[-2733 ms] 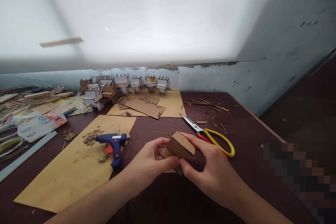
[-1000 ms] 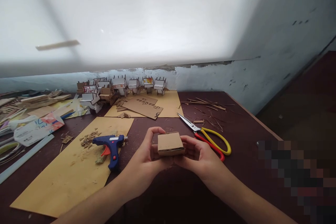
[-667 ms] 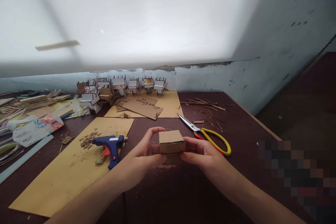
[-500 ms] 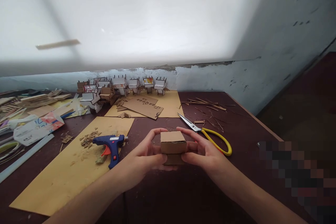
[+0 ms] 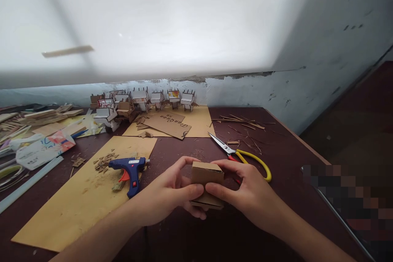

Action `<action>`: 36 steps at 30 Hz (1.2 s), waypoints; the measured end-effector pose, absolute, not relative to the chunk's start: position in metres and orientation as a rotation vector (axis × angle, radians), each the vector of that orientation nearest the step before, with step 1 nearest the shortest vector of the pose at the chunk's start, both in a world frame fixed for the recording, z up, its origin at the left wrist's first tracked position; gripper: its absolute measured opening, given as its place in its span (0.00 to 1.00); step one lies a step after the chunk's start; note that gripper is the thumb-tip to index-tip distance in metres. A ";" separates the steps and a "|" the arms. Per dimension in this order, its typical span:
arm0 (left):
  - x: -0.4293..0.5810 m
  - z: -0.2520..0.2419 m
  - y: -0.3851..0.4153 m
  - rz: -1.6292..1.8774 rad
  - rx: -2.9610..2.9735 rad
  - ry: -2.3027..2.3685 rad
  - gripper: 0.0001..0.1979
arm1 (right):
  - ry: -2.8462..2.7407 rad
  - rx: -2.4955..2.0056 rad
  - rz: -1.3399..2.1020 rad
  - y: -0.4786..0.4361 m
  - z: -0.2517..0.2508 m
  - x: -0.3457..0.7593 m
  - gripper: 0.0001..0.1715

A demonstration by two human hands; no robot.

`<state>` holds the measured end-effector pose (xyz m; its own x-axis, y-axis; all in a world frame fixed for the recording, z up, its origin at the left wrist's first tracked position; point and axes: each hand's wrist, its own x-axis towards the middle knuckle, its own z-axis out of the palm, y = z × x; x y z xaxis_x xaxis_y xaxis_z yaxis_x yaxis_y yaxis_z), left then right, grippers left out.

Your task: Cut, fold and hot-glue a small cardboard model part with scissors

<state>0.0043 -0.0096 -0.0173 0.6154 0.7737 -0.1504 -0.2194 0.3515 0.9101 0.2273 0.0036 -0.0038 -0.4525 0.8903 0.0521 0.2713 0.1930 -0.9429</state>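
Brown cardboard piece (image 5: pixel 207 175), box-shaped, is pinched by fingers of left hand (image 5: pixel 173 188) and right hand (image 5: pixel 250 190), its inside hidden; a printed packet (image 5: pixel 43 151) lies left on the desk (image 5: pixel 294 163)

Bright white glare above, dim tabletop (image 5: pixel 290 153) below, pixelated lower right.

Left hand (image 5: pixel 172 190) and right hand (image 5: pixel 250 190) face each other, fingers (image 5: pixel 184 161) curled. Thumbs (image 5: pixel 193 191) point inward, tips near each other. Both forearms (image 5: pixel 113 225) converge forward.

Obstacle just beyond right hand (image 5: pixel 248 190): scissors (image 5: pixel 228 150)
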 end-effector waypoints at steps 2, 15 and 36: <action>0.004 -0.018 -0.009 0.685 1.020 0.675 0.20 | -1.898 -1.105 1.211 0.004 -0.003 0.229 0.13; 0.003 -0.018 -0.006 0.705 1.117 0.881 0.19 | -1.883 -1.197 1.144 0.000 -0.012 0.224 0.22; -0.006 -0.008 -0.007 1.058 1.360 0.991 0.34 | -2.128 -2.074 0.194 0.056 -0.039 0.280 0.21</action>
<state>-0.0057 -0.0068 -0.0080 0.2530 0.9659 0.0558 -0.0074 -0.0557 0.9984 0.2798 0.0557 -0.0389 -0.0229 0.9994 0.0267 0.9781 0.0279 -0.2063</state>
